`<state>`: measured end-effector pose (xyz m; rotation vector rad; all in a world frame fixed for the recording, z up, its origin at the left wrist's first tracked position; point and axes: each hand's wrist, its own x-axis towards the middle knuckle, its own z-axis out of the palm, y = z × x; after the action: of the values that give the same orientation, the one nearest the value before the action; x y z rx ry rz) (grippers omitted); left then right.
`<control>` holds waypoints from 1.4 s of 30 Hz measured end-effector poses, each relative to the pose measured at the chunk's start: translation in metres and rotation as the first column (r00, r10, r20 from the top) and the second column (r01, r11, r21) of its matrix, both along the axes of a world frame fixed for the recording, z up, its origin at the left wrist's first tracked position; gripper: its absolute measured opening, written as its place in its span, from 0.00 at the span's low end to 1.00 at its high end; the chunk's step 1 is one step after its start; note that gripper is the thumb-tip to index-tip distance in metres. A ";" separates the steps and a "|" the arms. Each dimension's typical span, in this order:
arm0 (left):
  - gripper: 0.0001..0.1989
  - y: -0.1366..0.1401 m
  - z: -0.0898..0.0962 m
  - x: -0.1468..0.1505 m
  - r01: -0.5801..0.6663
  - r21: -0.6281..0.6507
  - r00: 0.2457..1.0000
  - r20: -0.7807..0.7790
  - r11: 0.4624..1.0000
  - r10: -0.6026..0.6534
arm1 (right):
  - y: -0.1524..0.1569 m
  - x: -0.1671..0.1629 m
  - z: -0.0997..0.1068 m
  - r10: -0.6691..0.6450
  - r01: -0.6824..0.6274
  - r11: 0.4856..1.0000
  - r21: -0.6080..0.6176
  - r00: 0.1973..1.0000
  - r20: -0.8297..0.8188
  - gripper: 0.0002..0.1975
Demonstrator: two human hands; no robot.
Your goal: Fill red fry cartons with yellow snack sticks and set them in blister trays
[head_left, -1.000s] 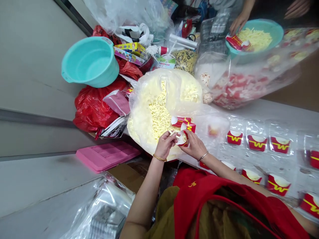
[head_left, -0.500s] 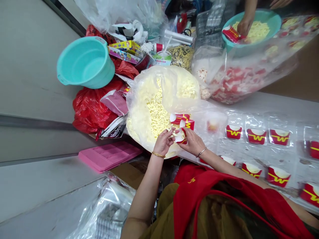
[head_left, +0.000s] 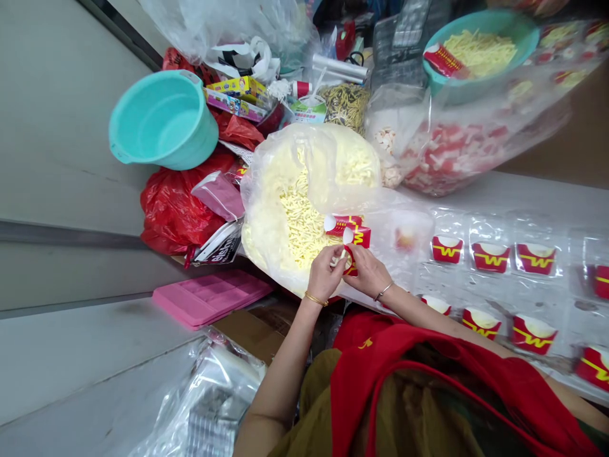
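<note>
My right hand (head_left: 367, 273) is closed around a small red fries box (head_left: 351, 263) with a yellow stripe. At its opening, the fingers of my left hand (head_left: 326, 277) are pinched together on a few pale fry-shaped pieces, mostly hidden by the fingers. A large clear bag (head_left: 266, 171) lies open under and beyond my hands, with a heap of pale yellow fry-shaped pieces (head_left: 302, 222) in it. Just past my right fingers, more red fries boxes (head_left: 362, 237) rest on the plastic, partly overlapping.
Rows of red boxes in clear trays (head_left: 490, 259) cover the right side. Beyond are a bag of red-and-white pieces (head_left: 457, 152) and another person's turquoise basin (head_left: 431, 79) of sticks. At left are a turquoise tub (head_left: 162, 120), a red bag (head_left: 176, 209) and pink trays (head_left: 209, 298).
My left hand has moved right and slightly up, bringing the pieces to the box's opening. My right hand stays around the box. The other person's hand has left the far basin.
</note>
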<state>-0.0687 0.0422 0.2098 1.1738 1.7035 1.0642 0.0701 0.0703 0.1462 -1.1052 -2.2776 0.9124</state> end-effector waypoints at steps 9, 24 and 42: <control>0.09 -0.007 -0.002 0.008 0.161 0.062 0.975 -0.166 0.985 -0.148 | -0.001 -0.003 -0.010 0.009 -0.009 1.000 0.009 0.998 -0.068 0.33; 0.17 0.055 -0.052 -0.058 0.042 -0.072 0.736 -0.672 0.996 -0.080 | 0.013 0.006 -0.022 -0.148 0.133 0.981 -0.140 0.983 -0.105 0.37; 0.08 0.042 -0.071 -0.092 -0.122 -0.195 0.986 -0.135 0.973 0.097 | 0.011 0.002 -0.023 -0.089 0.082 0.989 -0.123 0.994 -0.056 0.38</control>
<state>-0.1611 0.0845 0.1387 1.0439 1.9441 0.8718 0.0723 0.0808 0.1232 -1.1998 -2.1325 1.0466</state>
